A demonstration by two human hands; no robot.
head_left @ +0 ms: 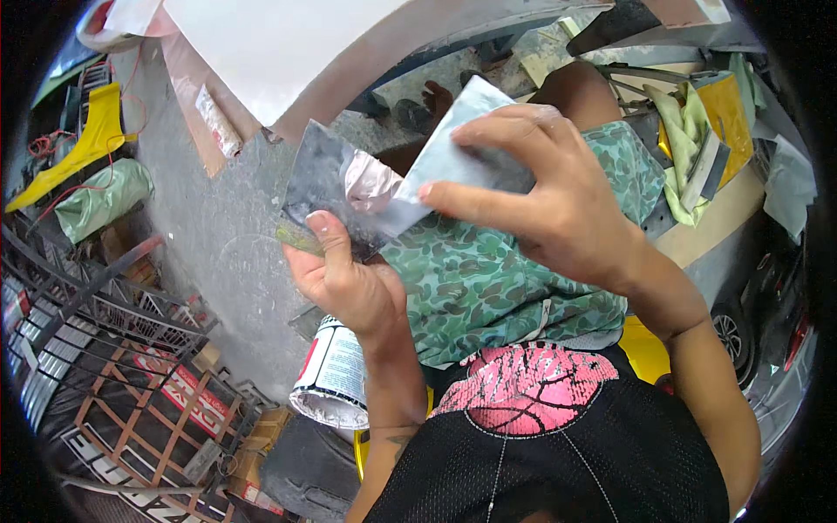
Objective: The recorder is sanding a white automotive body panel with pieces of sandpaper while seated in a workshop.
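Floor (205,261) of grey concrete spreads across the left side, and a large white panel (261,48) juts in at the top, cut off by the frame. Below it lie the green camouflage shorts (488,279) of the seated person, with a white can (336,370) beside the left forearm, which covers part of it; its contents are hard to make out. The left hand (349,283) clamps a dark plate (318,166) above the lap, thumb on top, supporting fingers mostly hidden underneath. The plate looks thin, stiff and light, best held by its near edge, clear of the smear. The right hand (545,179) is closed on a pale spreader (475,113), two digits across its face, the rest out of sight. That blade seems light and perhaps slightly flexible, best taken by its broad upper part. Smallest is the pinkish paste (370,181) on the plate, probably soft, sticky and slippery under a fingertip; the spreader's lower edge meets or overlaps its right side, and whether they touch cannot be told.
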